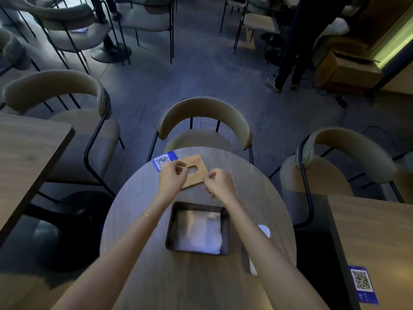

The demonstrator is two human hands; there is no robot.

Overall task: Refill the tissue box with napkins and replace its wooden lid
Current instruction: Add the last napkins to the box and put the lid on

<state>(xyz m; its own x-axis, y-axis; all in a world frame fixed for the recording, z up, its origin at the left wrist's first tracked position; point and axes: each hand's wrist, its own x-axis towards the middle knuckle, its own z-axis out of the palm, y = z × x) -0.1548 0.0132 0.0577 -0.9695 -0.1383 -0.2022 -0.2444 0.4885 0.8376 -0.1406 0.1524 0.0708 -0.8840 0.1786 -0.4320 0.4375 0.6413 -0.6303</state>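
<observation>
A dark square tissue box [225, 229] stands open in the middle of the round table [138, 211], with white napkins [201, 236] lying inside. Beyond it lies the square wooden lid [196, 163] with an oval slot. My left hand [172, 175] pinches the lid's left side. My right hand [218, 181] pinches its near right corner. The lid's near edge is hidden behind both hands. Whether the lid rests on the table or is lifted off it I cannot tell.
A blue QR code card [164, 159] lies at the table's far left edge, beside the lid. A white thing [264, 230] pokes out by my right forearm. Chairs ring the table, the nearest chair [204, 121] straight ahead. Wooden tables stand left and right. A person's legs [288, 52] stand far right.
</observation>
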